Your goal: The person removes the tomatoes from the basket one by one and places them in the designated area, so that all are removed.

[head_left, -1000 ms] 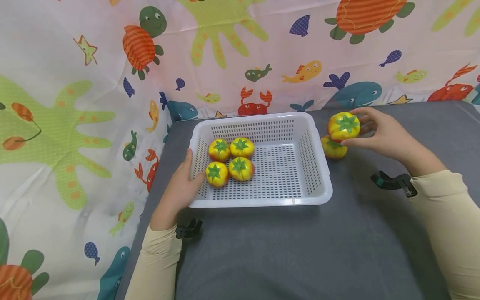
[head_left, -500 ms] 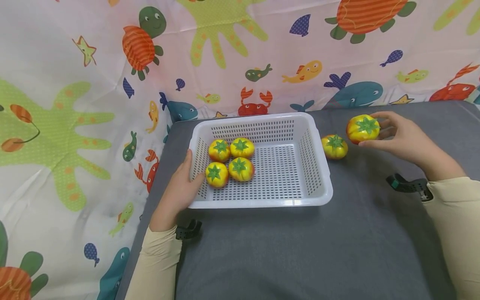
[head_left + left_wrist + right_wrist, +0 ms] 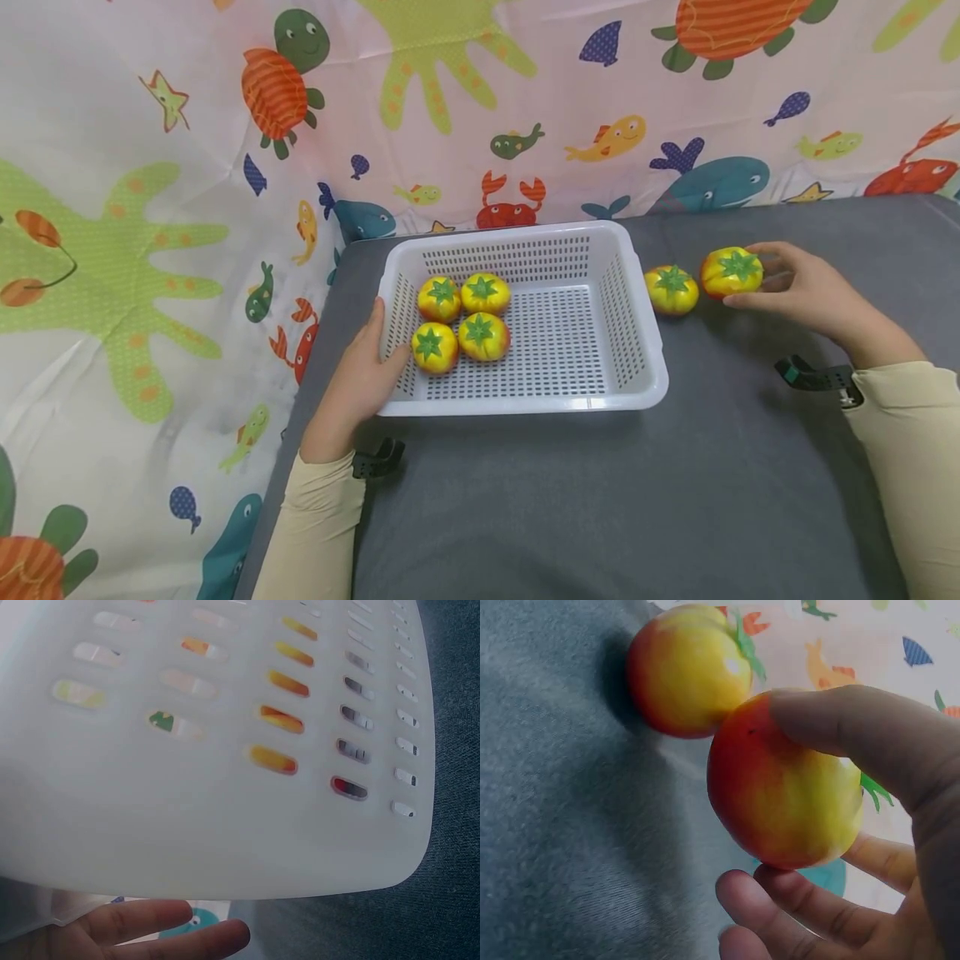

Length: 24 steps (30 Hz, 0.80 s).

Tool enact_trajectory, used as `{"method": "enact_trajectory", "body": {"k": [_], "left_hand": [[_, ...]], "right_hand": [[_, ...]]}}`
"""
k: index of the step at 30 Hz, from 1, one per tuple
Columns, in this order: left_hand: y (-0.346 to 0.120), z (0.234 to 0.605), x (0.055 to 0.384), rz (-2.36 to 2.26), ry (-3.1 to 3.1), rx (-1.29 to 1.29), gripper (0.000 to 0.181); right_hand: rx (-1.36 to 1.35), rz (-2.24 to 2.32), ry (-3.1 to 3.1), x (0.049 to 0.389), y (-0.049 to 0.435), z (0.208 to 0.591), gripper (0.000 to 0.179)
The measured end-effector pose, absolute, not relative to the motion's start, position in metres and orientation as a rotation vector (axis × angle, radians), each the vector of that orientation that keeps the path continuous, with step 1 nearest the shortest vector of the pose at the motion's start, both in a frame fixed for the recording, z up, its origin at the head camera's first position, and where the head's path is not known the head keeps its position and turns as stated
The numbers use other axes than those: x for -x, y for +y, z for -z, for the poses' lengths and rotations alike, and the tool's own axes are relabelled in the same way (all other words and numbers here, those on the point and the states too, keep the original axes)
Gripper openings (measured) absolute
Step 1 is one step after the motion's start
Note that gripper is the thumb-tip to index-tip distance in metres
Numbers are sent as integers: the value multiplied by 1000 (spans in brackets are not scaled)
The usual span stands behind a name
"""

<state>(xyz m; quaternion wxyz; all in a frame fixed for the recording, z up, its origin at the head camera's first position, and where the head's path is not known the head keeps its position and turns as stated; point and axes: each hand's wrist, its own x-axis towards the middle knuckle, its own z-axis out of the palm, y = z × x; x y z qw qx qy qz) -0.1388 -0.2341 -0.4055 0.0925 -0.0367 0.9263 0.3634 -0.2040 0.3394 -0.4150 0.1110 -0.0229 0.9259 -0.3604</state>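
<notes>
A white plastic basket with slotted walls stands on the table, and several yellow-red toy tomatoes with green leaf tops sit in its left part. My left hand grips the basket's left side, thumb over the rim and fingers outside; the left wrist view shows two fingers by the basket wall. My right hand holds a toy tomato between thumb and fingers, right of the basket. Another toy tomato rests on the table between it and the basket, also visible in the right wrist view.
A dark grey cloth covers the table. Behind and to the left hangs a curtain printed with sea animals, close to the table's back and left edges.
My right hand has moved right, away from the basket, with its toy tomato, then slightly down. The tomato beside the basket is now fully uncovered. My left hand stays on the basket.
</notes>
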Motion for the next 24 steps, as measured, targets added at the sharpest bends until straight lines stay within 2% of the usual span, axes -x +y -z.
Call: {"method": "enact_trajectory", "body": {"k": [24], "left_hand": [[-234,407,139,-1091,2748,111,89]], "right_hand": [[69,1007,2613,210,349,437,101]]}}
